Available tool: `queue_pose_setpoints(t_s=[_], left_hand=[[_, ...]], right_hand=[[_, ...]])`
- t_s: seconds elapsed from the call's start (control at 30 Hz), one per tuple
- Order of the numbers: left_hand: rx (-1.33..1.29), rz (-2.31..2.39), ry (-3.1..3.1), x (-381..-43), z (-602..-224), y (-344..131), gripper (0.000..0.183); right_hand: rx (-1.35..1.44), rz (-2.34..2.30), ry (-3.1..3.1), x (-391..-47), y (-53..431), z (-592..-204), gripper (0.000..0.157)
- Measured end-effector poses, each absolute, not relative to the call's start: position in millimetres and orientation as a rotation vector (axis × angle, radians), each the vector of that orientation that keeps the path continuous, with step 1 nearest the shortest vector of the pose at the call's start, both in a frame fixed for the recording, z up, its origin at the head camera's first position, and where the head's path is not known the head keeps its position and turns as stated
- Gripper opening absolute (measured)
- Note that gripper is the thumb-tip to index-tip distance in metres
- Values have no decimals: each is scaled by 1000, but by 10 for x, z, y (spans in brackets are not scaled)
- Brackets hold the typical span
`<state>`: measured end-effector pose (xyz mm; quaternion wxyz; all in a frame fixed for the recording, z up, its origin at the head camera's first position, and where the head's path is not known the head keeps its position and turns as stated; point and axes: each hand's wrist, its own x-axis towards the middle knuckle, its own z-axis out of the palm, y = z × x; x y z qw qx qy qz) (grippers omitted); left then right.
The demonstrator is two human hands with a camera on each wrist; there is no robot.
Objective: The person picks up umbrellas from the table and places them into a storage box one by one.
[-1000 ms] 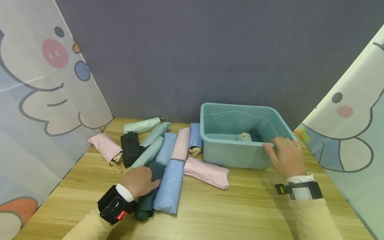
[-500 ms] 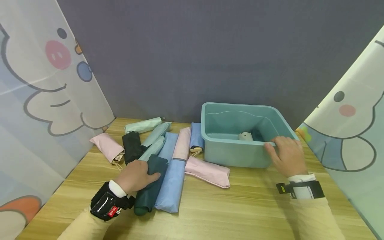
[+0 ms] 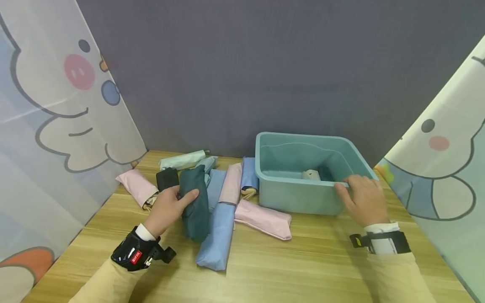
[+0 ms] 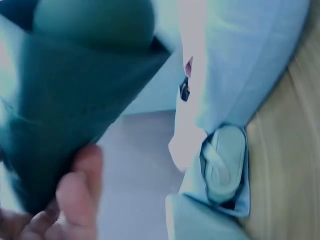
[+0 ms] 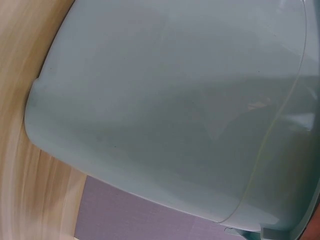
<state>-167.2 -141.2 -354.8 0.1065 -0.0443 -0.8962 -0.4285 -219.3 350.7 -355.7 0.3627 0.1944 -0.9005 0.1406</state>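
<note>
My left hand (image 3: 166,208) grips a dark green folded umbrella in its sleeve (image 3: 195,204), lifted off the table and tilted up. In the left wrist view the rounded end (image 4: 95,22) of that umbrella shows out of the sleeve, with fingertips (image 4: 80,195) pressed on the cloth. Over on the right, my right hand (image 3: 362,200) holds the front rim of a teal plastic bin (image 3: 299,195), thumb outside and fingers over the edge. Inside the bin lie a whitish object (image 3: 311,174) and a dark one (image 3: 325,172), both partly hidden.
Sleeved umbrellas lie about the left hand: blue (image 3: 216,240), pink (image 3: 263,219), another pink (image 3: 231,183), another blue (image 3: 249,174), black (image 3: 166,179) and mint (image 3: 182,160). A pink one (image 3: 137,187) lies at far left. A grey backdrop (image 3: 242,75) stands behind the wooden table (image 3: 288,269).
My left hand has raised the dark green umbrella from the table and moved it away from me, tilting it upward. The right hand stays on the bin's rim.
</note>
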Motion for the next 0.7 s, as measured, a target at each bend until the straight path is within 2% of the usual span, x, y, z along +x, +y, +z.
queue_pose_setpoints(t_s=[0.17, 0.43, 0.6, 0.7], left_hand=[[-92, -1791, -2369, -1693, -3536, -1402, 46], [-329, -2386, -1836, -1723, -3553, -1423, 30], [-361, -2549, -1633, -1720, -3566, -1471, 61], [-398, -2601, -1561, -1714, -3570, -1492, 65]], right_hand=[[494, 354, -2322, -2186, 3510, -3558, 30], [492, 363, -2325, -2167, 3518, -3557, 30], [506, 355, -2309, -2175, 3513, -3565, 29], [510, 355, -2308, -2177, 3500, -3557, 29]])
